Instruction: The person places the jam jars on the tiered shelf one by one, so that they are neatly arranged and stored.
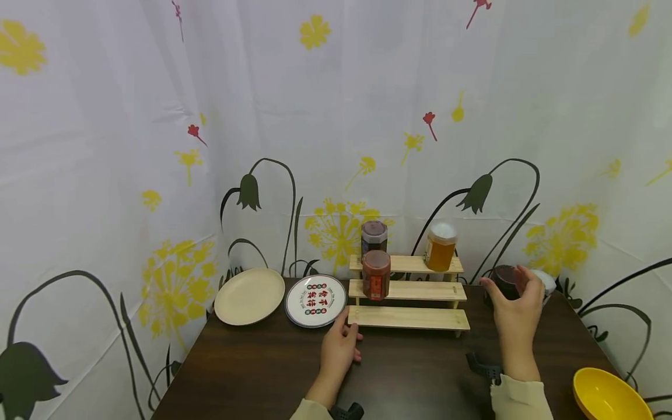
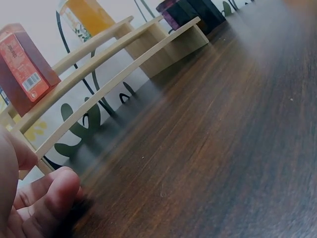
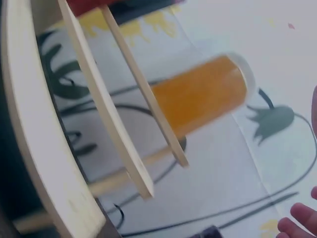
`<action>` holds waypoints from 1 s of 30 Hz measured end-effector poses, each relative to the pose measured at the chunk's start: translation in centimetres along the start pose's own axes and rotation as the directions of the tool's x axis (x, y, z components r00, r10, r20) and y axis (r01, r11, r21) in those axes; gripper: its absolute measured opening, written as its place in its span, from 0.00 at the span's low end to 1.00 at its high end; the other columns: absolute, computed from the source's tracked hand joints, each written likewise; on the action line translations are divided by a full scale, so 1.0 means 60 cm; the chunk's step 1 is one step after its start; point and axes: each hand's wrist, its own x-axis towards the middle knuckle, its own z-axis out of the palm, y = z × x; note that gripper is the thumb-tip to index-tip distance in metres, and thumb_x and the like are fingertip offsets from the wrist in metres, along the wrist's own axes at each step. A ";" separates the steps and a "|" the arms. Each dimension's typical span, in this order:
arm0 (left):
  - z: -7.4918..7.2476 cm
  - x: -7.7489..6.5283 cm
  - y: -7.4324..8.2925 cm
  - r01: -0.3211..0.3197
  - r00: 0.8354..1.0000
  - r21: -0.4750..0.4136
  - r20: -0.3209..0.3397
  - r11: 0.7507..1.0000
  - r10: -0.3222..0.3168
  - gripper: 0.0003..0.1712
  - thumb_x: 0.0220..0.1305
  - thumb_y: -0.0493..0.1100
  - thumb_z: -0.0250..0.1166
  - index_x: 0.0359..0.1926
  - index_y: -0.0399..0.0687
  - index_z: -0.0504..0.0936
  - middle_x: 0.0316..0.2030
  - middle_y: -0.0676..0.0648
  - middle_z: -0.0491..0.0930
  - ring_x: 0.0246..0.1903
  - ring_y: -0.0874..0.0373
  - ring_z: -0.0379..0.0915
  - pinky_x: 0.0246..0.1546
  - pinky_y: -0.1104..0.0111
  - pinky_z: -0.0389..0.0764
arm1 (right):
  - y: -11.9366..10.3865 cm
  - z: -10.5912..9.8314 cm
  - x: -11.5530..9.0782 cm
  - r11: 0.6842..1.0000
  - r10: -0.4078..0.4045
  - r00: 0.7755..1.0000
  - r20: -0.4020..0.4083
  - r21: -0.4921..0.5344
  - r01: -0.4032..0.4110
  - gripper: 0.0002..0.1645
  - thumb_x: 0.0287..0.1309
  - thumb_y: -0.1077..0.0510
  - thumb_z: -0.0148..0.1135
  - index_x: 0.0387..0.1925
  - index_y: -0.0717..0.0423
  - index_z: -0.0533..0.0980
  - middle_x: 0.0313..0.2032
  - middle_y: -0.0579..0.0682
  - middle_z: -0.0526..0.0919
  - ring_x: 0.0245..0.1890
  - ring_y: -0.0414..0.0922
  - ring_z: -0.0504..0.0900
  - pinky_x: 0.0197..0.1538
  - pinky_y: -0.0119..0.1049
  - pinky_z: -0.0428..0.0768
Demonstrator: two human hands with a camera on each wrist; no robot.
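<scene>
A three-tier wooden rack [image 1: 409,317] stands at the back of the table. My left hand [image 1: 338,347] is at its lower left end, fingers loosely bent, with fingertips [image 2: 64,186] close to the lowest step; whether they touch it I cannot tell. A reddish-brown jar [image 1: 376,274] sits on the middle step. On the top step are a dark jar with a purplish lid [image 1: 374,236] and a honey-coloured jar with a white lid [image 1: 441,248]. To the right of the rack, my right hand [image 1: 517,315] has thumb and fingers spread beside another dark jar [image 1: 505,281], which it partly hides.
A cream plate [image 1: 249,296] and a white plate with red and green lettering [image 1: 316,300] are left of the rack. A white rounded object [image 1: 546,282] shows behind the right hand. The yellow bowl [image 1: 611,396] is at the table's right front. A patterned curtain [image 1: 336,116] hangs behind.
</scene>
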 end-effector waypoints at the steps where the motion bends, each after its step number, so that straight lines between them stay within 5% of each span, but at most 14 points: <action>1: 0.000 -0.001 0.000 0.000 1.000 -0.001 -0.003 1.000 0.000 0.34 0.82 0.44 0.62 0.84 0.52 0.68 0.33 0.44 0.88 0.13 0.58 0.78 0.16 0.64 0.85 | 0.004 -0.003 0.006 1.000 0.001 1.000 -0.006 -0.005 -0.001 0.50 0.58 0.55 0.85 0.77 0.58 0.69 0.68 0.63 0.72 0.70 0.60 0.73 0.76 0.29 0.71; 9: 0.006 -0.004 -0.003 0.000 1.000 -0.013 0.011 1.000 0.000 0.35 0.81 0.44 0.63 0.83 0.52 0.68 0.32 0.44 0.87 0.13 0.59 0.78 0.15 0.64 0.85 | 0.036 -0.025 0.049 0.990 0.075 0.997 0.015 -0.118 -0.073 0.58 0.58 0.50 0.85 0.83 0.50 0.63 0.69 0.64 0.57 0.69 0.58 0.59 0.78 0.60 0.66; 17: -0.003 -0.003 0.000 0.003 1.000 -0.007 0.006 1.000 -0.003 0.34 0.81 0.43 0.62 0.84 0.52 0.67 0.33 0.42 0.88 0.12 0.58 0.78 0.15 0.63 0.85 | 0.067 -0.030 0.055 0.972 0.155 0.982 0.107 -0.194 -0.132 0.63 0.58 0.47 0.85 0.86 0.51 0.59 0.72 0.68 0.49 0.76 0.64 0.48 0.83 0.68 0.53; 24: -0.003 0.001 0.002 -0.024 1.000 -0.001 0.013 1.000 0.024 0.34 0.82 0.44 0.62 0.84 0.52 0.67 0.33 0.43 0.88 0.12 0.58 0.78 0.15 0.63 0.85 | 0.081 -0.028 0.052 0.970 0.119 0.984 0.135 -0.228 -0.086 0.64 0.59 0.46 0.84 0.86 0.55 0.57 0.68 0.68 0.50 0.72 0.64 0.49 0.78 0.68 0.54; 30: 0.001 0.006 -0.005 -0.004 1.000 -0.004 0.006 1.000 0.004 0.34 0.82 0.44 0.62 0.84 0.55 0.68 0.32 0.43 0.88 0.13 0.57 0.78 0.16 0.63 0.86 | 0.096 -0.023 0.049 0.955 0.182 0.964 0.196 -0.268 -0.126 0.65 0.60 0.41 0.82 0.86 0.58 0.56 0.72 0.73 0.47 0.71 0.68 0.49 0.74 0.71 0.57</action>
